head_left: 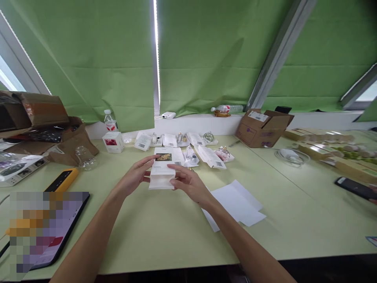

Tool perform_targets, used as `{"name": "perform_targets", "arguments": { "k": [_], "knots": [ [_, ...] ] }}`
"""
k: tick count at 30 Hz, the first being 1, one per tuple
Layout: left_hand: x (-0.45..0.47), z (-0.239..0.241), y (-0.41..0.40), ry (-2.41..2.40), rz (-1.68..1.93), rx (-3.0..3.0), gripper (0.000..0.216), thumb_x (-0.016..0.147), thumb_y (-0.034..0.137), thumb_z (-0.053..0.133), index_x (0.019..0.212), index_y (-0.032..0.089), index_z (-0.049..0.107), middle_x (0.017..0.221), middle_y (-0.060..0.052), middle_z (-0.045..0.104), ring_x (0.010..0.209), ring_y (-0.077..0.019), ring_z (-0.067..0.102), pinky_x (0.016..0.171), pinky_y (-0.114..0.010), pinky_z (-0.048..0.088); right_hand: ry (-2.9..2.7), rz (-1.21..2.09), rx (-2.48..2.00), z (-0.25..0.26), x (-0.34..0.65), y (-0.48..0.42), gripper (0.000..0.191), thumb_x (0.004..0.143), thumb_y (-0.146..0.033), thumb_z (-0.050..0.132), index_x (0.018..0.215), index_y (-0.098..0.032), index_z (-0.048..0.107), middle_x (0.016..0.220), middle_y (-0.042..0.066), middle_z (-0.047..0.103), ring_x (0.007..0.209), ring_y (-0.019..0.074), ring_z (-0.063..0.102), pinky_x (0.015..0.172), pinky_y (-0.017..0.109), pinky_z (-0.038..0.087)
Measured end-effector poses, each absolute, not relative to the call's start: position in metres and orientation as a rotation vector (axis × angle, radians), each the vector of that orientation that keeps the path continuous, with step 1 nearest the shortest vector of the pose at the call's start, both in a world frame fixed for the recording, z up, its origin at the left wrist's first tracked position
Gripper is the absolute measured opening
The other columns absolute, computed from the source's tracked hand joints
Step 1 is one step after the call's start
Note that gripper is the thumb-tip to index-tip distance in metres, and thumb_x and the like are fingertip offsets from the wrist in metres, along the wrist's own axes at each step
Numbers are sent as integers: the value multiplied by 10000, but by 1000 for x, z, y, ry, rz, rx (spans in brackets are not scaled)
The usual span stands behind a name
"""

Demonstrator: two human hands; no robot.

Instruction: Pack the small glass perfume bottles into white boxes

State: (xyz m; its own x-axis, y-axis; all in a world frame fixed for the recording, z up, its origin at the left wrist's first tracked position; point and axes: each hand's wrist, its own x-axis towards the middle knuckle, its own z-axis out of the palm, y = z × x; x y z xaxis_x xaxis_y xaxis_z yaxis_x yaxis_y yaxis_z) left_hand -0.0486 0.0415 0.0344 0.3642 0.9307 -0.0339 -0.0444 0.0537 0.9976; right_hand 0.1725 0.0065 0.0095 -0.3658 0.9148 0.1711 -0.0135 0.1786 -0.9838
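Between my two hands is a white carton (163, 171) with a picture on its upper face and its near end open toward me. My left hand (137, 175) grips its left side, the fingers bent along the top and edge. On the right side, my right hand (188, 182) holds the near end with thumb and fingers. Just beyond lie several flattened white cartons with barcodes, such as one flat carton (207, 157). Small glass perfume bottles stand or lie among them, including a pinkish bottle (224, 154) and a round bottle (208, 136).
White paper sheets (235, 204) lie right of my hands. A tablet (59, 236) and an orange power bank (63, 179) are at left. Cardboard boxes flank the table, one brown box (259, 131) at back right. A white box (113, 142) stands back left; a phone (355, 188) lies far right.
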Motion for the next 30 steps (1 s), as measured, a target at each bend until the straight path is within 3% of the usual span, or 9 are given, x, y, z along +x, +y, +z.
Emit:
{"name": "perform_targets", "arguments": {
  "k": [5,13,20,27,30],
  "knots": [
    [-54,38,39,838,856,1398,568,861,497,552,1386,312,438,1249,-110,595,1009,-257,621,800,-354,500,-1498,1334,-884,12,175,8,481,827,-400,628,1285,-276,548,940,17,644,863,156,601,759,316,516],
    [-58,38,39,815,729,1506,727,754,321,726,1398,362,392,1320,-97,547,1160,-278,551,941,-399,436,-1445,1317,-906,17,176,6,471,813,-415,628,1249,-246,576,926,26,670,821,156,606,707,299,505],
    [-55,37,40,812,743,1501,749,719,291,753,1379,347,404,1288,-101,562,1083,-267,589,898,-405,457,-1426,1320,-913,16,177,8,463,807,-387,638,1248,-253,586,871,13,662,798,145,601,685,284,509],
    [-52,40,38,830,803,1493,678,726,330,742,1337,321,448,1271,-98,578,1040,-264,604,903,-406,450,-1412,1321,-923,15,176,8,616,801,-405,651,1379,-308,461,939,4,667,872,162,616,758,341,545],
    [-52,41,38,833,823,1476,652,738,347,731,1329,319,456,1246,-93,596,1040,-261,604,892,-392,454,-1417,1330,-924,16,177,7,609,795,-415,659,1365,-293,483,971,18,677,897,177,626,775,358,551]
  ]
}}
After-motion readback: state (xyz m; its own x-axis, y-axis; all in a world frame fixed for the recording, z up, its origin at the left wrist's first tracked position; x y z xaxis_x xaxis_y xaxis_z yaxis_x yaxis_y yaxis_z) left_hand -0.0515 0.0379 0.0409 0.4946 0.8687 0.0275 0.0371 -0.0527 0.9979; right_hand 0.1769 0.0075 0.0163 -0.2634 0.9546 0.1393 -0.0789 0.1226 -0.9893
